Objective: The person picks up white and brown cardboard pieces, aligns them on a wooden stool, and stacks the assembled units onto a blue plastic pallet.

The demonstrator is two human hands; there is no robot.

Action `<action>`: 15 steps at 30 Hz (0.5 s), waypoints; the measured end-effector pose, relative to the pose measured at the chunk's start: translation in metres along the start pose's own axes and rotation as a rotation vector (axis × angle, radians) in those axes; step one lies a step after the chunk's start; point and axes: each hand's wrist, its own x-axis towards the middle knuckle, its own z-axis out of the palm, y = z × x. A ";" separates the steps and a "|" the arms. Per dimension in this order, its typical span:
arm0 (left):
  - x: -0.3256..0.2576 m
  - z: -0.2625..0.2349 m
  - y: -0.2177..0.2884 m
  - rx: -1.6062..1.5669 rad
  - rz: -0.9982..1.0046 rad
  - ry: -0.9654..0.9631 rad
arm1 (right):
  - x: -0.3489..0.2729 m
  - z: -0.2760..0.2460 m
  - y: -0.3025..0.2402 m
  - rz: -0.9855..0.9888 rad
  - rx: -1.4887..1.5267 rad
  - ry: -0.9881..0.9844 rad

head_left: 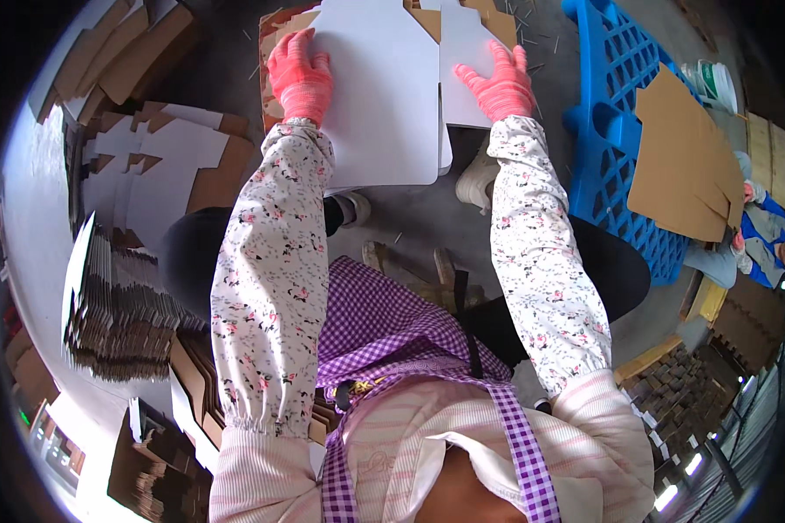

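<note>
Where 2 white cardboard panels (379, 96) lie adjacent, the left hand (302, 80) and right hand (502, 85) touch 1 each, fingers spread, unclenched.

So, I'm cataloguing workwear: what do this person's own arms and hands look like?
The left hand and right hand wear matching coral-pink knit gloves with paler streaks. White sleeve covers, printed with small pink flowers and dark sprigs, gather at wrist and elbow; above them, striped pink-and-cream sleeves show.
</note>
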 end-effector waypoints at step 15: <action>-0.028 0.035 0.087 0.050 0.780 -0.375 | -0.003 -0.026 0.010 -0.036 -0.261 -0.064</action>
